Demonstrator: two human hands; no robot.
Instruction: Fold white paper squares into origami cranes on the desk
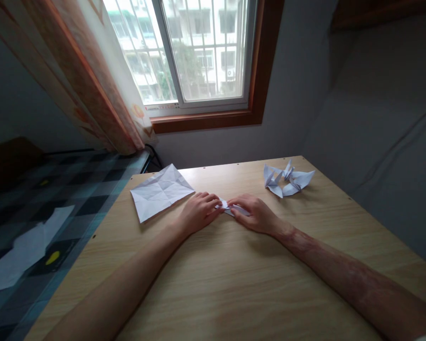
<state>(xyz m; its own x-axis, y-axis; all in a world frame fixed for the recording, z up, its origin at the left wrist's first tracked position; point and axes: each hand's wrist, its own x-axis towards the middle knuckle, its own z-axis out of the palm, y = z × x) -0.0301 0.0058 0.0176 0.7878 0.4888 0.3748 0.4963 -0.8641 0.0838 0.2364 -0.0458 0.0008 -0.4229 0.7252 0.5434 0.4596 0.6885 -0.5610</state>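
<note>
A small folded piece of white paper (240, 210) lies at the middle of the wooden table, mostly covered by my fingers. My left hand (201, 211) presses its fingertips on the paper's left end, fingers bent together. From the other side, my right hand (254, 213) grips the right part between thumb and fingers. Left of my left hand rests a creased white paper sheet (162, 191), spread out with fold lines crossing its middle. Several folded paper cranes (288, 179) sit in a cluster beyond my right hand.
The wooden table (213, 284) reaches toward the wall below a barred window (206, 52). To the left is a bed with a checked cover (88, 189), with white paper pieces (28, 248) on it. A patterned curtain (88, 71) hangs beside the window.
</note>
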